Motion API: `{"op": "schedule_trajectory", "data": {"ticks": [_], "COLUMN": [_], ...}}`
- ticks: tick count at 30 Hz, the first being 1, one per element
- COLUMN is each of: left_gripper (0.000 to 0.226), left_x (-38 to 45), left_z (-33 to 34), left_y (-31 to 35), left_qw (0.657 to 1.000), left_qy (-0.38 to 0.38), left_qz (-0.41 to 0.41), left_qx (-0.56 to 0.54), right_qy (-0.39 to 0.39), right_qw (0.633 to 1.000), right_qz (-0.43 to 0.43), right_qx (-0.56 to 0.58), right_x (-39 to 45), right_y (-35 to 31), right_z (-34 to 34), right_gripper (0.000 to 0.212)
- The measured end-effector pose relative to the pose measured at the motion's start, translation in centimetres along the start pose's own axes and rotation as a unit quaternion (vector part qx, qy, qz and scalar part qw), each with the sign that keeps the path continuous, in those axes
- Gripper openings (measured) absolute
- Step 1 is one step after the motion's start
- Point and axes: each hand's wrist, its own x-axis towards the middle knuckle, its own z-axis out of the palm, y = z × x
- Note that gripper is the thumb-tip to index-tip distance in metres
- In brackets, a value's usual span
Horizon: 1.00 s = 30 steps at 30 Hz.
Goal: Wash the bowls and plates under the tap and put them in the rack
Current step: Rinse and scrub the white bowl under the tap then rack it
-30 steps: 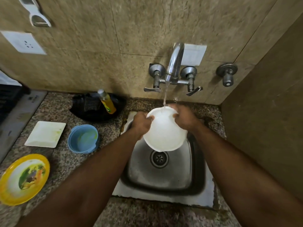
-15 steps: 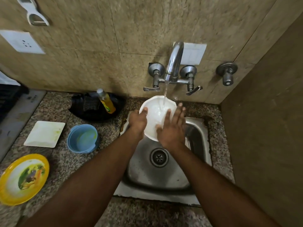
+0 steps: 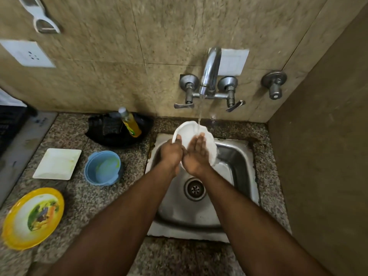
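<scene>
Beige marbled wall tiles rise behind a speckled granite tabletop (image 3: 103, 198) with a small square steel sink (image 3: 235, 168) set into it, its round drain uncovered between the forearms. From the chrome wall tap (image 3: 210, 72) a thin stream of water falls onto a white round bowl (image 3: 189, 132) with a wavy rim, held tilted over the back of the sink. The left hand (image 3: 171, 154) grips the bowl's left rim, thumb over the edge; its other fingers lie behind the bowl and cannot be made out. The right hand (image 3: 196, 156) lies flat in the bowl's hollow with fingers straight and pressed close together, covering much of the inside, so the bowl's lower part is hidden.

On the tabletop left of the sink wait a white square plate (image 3: 57, 163) with faint yellowish smears, a light blue round plastic bowl (image 3: 103, 168) just beside it, and nearer the view's edge a yellow-rimmed round plate (image 3: 32, 218) with a blurred green and orange picture. Behind them, a yellow bottle of dish liquid (image 3: 130, 124) leans in a shallow black dish (image 3: 119, 136), beside something dark that is too dim to identify. At far left a dark slatted object (image 3: 12, 126) is cut off by the frame; whether it is the rack cannot be told. A white socket plate (image 3: 27, 54) and a hanging white-and-metal utensil (image 3: 40, 18), partly cropped at the top, are on the wall. A separate steel valve (image 3: 274, 84) sits right of the tap.
</scene>
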Motion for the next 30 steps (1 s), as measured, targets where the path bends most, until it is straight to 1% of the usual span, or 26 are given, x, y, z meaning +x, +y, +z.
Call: {"op": "schedule_trajectory", "data": {"ticks": [1,2,3,4,5,6,7,8,10,11,13,15,16,18,20,22,24,26,28,29,30], "left_gripper": [0.045,0.049,0.049,0.044,0.037,0.034,0.032,0.032,0.031,0.030,0.026,0.023,0.026,0.046,0.058,0.060,0.059,0.052,0.038,0.032,0.031], "left_x": [-0.1,-0.3,-0.3,-0.5,-0.6,-0.8,-1.0,-1.3,-2.1,-2.2,-2.7,-3.1,-3.4,-2.9,-2.6,-1.6,-1.6,-1.3,-1.2,-1.4,-1.4], "left_z": [0.1,0.0,-0.2,-0.6,-1.0,-1.3,-1.5,-1.6,-1.8,-1.9,-1.7,-1.2,-1.0,-1.0,-1.4,-1.9,-2.7,-3.4,-3.8,-4.1,-4.3], "left_y": [0.1,0.3,0.5,0.7,0.9,1.0,1.0,0.8,0.3,0.0,-0.7,-1.7,-2.2,-3.3,-3.5,-4.0,-3.3,-3.0,-2.9,-2.9,-3.1], "left_qw": [1.000,1.000,0.999,0.997,0.996,0.995,0.994,0.992,0.990,0.991,0.996,0.998,0.998,0.998,0.998,0.998,0.998,0.999,0.998,0.997,0.996], "left_qy": [0.009,0.017,0.023,0.029,0.042,0.057,0.068,0.068,0.060,0.056,0.059,0.054,0.049,0.051,0.058,0.057,0.055,0.031,-0.004,-0.018,-0.025], "left_qz": [0.007,0.009,0.007,0.001,-0.002,-0.009,-0.022,-0.040,-0.056,-0.053,-0.014,0.033,0.046,0.039,0.018,0.007,-0.010,-0.029,-0.057,-0.068,-0.079], "left_qx": [-0.009,-0.021,-0.048,-0.072,-0.080,-0.079,-0.082,-0.093,-0.111,-0.111,-0.072,-0.018,0.002,0.004,-0.007,-0.001,0.007,-0.011,-0.025,-0.024,-0.032], "right_qy": [-0.004,-0.011,-0.034,-0.064,-0.087,-0.095,-0.096,-0.098,-0.096,-0.085,-0.077,-0.097,-0.099,-0.074,-0.037,-0.014,-0.019,-0.021,-0.015,-0.002,0.022], "right_qw": [0.999,0.997,0.991,0.985,0.979,0.976,0.976,0.977,0.985,0.991,0.997,0.993,0.992,0.994,0.997,0.995,0.990,0.982,0.968,0.960,0.953], "right_qz": [-0.022,-0.063,-0.105,-0.120,-0.107,-0.084,-0.061,-0.044,-0.023,-0.018,0.001,0.060,0.078,0.071,0.049,0.023,-0.002,-0.059,-0.141,-0.172,-0.196], "right_qx": [0.024,0.038,0.070,0.111,0.152,0.178,0.184,0.183,0.139,0.100,0.014,-0.018,-0.023,-0.032,-0.048,-0.096,-0.137,-0.178,-0.207,-0.219,-0.232], "right_x": [-0.3,-0.7,-1.5,-2.4,-3.3,-3.9,-4.4,-4.6,-4.7,-4.6,-4.5,-4.1,-3.7,-3.3,-3.2,-2.8,-2.4,-2.1,-1.9,-1.7,-1.6], "right_y": [-0.2,-0.1,0.0,0.2,0.4,0.7,0.8,0.7,0.3,0.1,0.2,0.5,0.8,0.9,0.8,0.9,0.7,0.5,0.7,0.9,1.2], "right_z": [0.0,0.5,0.7,1.0,1.4,1.9,2.2,2.3,2.2,2.1,2.3,2.5,2.6,2.3,1.8,1.2,0.7,0.2,-0.5,-1.0,-1.7], "right_gripper": [0.076,0.072,0.068,0.065,0.066,0.071,0.076,0.076,0.062,0.060,0.067,0.078,0.080,0.078,0.077,0.076,0.076,0.074,0.070,0.068,0.065]}}
